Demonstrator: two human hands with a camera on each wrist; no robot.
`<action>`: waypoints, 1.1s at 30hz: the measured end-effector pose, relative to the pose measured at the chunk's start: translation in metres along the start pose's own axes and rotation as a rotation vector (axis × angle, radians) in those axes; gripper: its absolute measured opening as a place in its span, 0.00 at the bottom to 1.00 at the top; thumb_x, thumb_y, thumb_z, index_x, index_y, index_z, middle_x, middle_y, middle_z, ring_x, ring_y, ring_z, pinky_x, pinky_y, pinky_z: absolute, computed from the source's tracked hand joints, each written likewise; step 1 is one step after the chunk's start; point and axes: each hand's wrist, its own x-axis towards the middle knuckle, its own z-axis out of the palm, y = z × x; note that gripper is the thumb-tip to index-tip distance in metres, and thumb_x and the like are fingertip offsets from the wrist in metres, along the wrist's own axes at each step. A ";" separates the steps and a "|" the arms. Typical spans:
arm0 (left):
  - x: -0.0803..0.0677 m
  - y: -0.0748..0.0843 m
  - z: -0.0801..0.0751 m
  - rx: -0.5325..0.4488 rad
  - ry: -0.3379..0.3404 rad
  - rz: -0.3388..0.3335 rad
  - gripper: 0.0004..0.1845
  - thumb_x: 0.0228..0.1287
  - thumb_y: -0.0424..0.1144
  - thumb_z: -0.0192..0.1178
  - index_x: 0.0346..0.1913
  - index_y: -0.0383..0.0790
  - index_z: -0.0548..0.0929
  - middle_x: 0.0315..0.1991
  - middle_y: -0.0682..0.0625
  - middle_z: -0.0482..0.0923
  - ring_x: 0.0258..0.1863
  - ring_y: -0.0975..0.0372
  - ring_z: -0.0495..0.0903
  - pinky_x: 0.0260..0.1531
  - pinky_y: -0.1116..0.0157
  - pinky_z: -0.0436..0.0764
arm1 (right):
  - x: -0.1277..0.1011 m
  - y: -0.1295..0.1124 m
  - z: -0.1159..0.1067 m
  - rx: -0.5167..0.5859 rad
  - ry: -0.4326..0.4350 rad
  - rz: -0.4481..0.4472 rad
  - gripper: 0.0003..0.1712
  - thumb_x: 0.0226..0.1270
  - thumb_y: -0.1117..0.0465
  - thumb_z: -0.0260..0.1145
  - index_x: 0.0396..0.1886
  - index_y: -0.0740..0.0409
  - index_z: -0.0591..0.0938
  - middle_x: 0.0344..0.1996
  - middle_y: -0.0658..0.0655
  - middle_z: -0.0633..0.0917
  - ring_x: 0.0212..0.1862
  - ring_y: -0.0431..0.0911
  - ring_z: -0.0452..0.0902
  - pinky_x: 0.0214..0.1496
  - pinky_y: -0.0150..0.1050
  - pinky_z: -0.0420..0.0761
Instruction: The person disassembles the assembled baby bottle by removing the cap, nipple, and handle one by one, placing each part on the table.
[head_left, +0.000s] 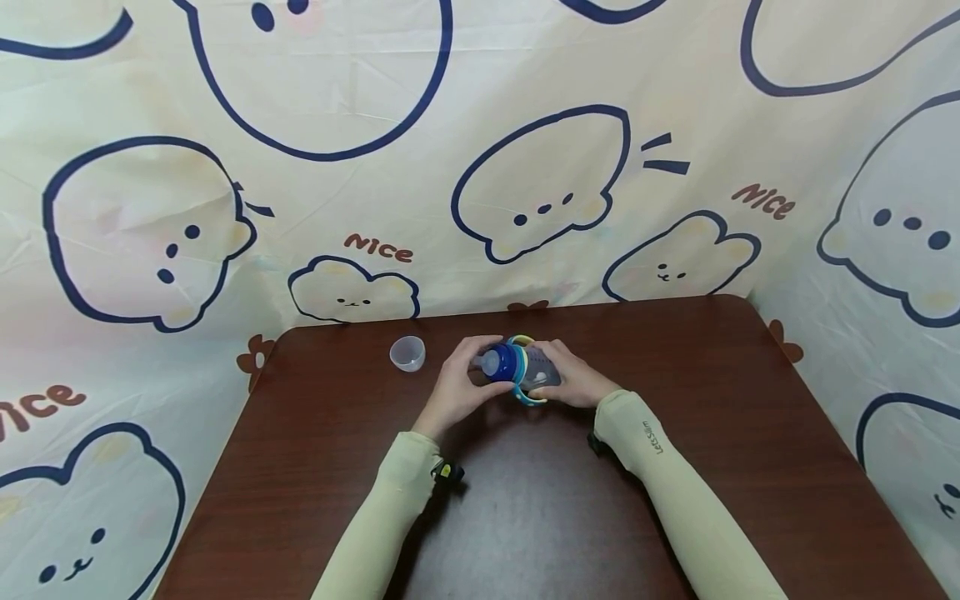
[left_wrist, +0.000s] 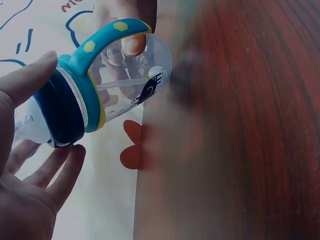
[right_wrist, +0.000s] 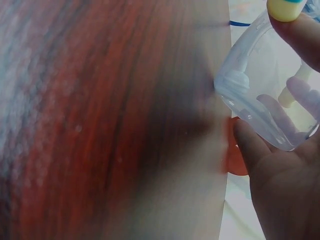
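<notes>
A baby bottle [head_left: 542, 372] with a clear body, a dark blue collar [left_wrist: 61, 110] and teal handles [left_wrist: 111, 36] is held tilted over the table by both hands. My right hand [head_left: 581, 379] grips the clear body near its base, as the right wrist view shows. At the collar end, my left hand [head_left: 456, 387] has thumb and fingertips on opposite sides of the blue ring, pinching it. The translucent teat [left_wrist: 30, 122] points left, partly hidden behind the left fingers. Inside the bottle a straw with a weighted end shows in the left wrist view.
A small translucent cup [head_left: 407, 353] stands on the dark wooden table [head_left: 525, 517] to the left of the hands, near the back edge. A cloth with printed cartoon figures [head_left: 540, 183] hangs behind the table and along its sides.
</notes>
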 end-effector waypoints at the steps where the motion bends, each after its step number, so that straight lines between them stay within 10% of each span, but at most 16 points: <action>1: 0.000 0.000 0.000 0.004 -0.004 0.002 0.40 0.56 0.44 0.80 0.72 0.50 0.74 0.65 0.55 0.74 0.64 0.57 0.76 0.58 0.50 0.84 | 0.000 0.000 0.000 0.000 0.000 0.000 0.49 0.66 0.44 0.75 0.79 0.39 0.58 0.66 0.56 0.67 0.65 0.55 0.69 0.68 0.58 0.75; 13: 0.001 -0.001 0.000 0.057 -0.028 0.086 0.36 0.57 0.39 0.79 0.69 0.53 0.77 0.66 0.53 0.74 0.66 0.56 0.76 0.62 0.52 0.82 | 0.001 0.004 0.001 0.030 0.003 -0.018 0.47 0.66 0.49 0.76 0.78 0.38 0.59 0.66 0.57 0.67 0.66 0.56 0.69 0.69 0.59 0.75; 33: 0.000 0.003 0.004 0.029 0.033 -0.009 0.33 0.60 0.45 0.77 0.67 0.49 0.78 0.59 0.53 0.76 0.57 0.55 0.80 0.51 0.50 0.88 | 0.003 0.007 0.002 0.028 0.002 -0.005 0.48 0.67 0.49 0.76 0.79 0.39 0.59 0.67 0.57 0.65 0.66 0.55 0.69 0.69 0.59 0.75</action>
